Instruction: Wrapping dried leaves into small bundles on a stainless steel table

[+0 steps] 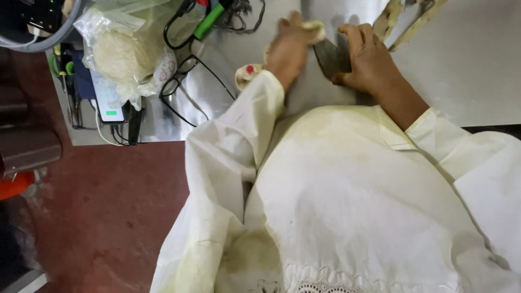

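My left hand (288, 48) rests on the grey metal table (477, 70), fingers curled around a pale, flat piece of dough-like material (315, 28). My right hand (369, 57) grips a dark metal blade-like tool (330, 57) between the two hands. A small round pale piece with a red spot (247, 73) lies just left of my left wrist. My white sleeves and garment fill the lower half of the view.
A clear bag holding a pale lump (125, 51) sits at the table's left. Beside it lie black-framed glasses (182, 76), a phone (106, 97), cables and a green cylinder (209, 21). Pale strips (404, 19) lie at the far edge. The floor (108, 217) is red.
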